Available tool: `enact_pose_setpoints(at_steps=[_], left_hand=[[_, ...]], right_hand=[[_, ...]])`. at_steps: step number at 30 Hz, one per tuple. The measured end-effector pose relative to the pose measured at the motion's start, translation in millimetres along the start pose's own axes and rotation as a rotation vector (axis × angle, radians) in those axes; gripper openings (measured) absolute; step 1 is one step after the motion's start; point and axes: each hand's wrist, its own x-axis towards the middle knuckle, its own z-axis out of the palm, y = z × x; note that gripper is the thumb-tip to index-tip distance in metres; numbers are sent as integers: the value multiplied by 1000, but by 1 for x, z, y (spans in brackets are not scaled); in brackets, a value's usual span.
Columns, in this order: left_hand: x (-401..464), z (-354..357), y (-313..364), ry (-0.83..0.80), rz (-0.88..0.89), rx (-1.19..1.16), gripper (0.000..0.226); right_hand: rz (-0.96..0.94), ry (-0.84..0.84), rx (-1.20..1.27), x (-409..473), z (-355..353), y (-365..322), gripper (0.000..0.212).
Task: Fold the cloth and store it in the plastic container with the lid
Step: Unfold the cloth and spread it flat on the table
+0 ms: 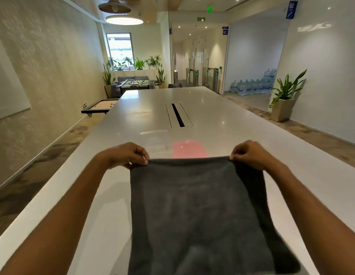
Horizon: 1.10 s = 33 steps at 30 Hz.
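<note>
Stretching over the near part of a long white table (222,116), a dark grey cloth (202,215) is held by its far edge. The left hand (129,154) pinches the far left corner and the right hand (247,153) pinches the far right corner, so both hands are closed on the cloth. Just behind the cloth lies a pink lid (189,148), and left of it stands a clear container (155,140), hard to see against the table. The table top is glossy and reflects the ceiling lights; a dark slot (177,115) runs along its middle. The room is a bright office space. A foosball table (136,83) and green plants (140,63) stand at the far end under a window (120,48). Water bottles (254,86) are stacked on the right, near a potted plant (285,96).
</note>
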Motion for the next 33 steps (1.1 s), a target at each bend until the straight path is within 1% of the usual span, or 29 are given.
enact_pose_setpoints(at_steps=[2, 4, 6, 10, 13, 21, 25, 29, 33], left_hand=[[14, 15, -17, 77, -45, 47, 9], [27, 28, -35, 158, -64, 63, 4], [39, 39, -50, 254, -66, 107, 3], [57, 54, -70, 425, -67, 241, 12], [63, 63, -80, 527, -72, 328, 6], [68, 75, -98, 636, -96, 393, 10], [68, 81, -110, 653, -122, 407, 12], [74, 82, -113, 668, -124, 440, 14], [74, 84, -109, 690, -82, 484, 19]], right_hand=[[28, -54, -137, 12, 25, 17, 12], [50, -80, -222, 20, 46, 28, 13], [43, -53, -299, 27, 59, 36, 16], [-16, 39, -420, 37, 73, 43, 21], [-17, 101, -476, 42, 85, 45, 21], [-5, 207, -533, 48, 112, 53, 22], [32, 192, -509, 52, 123, 61, 23], [58, 237, -385, 50, 135, 70, 24], [46, 279, -286, 48, 134, 73, 29]])
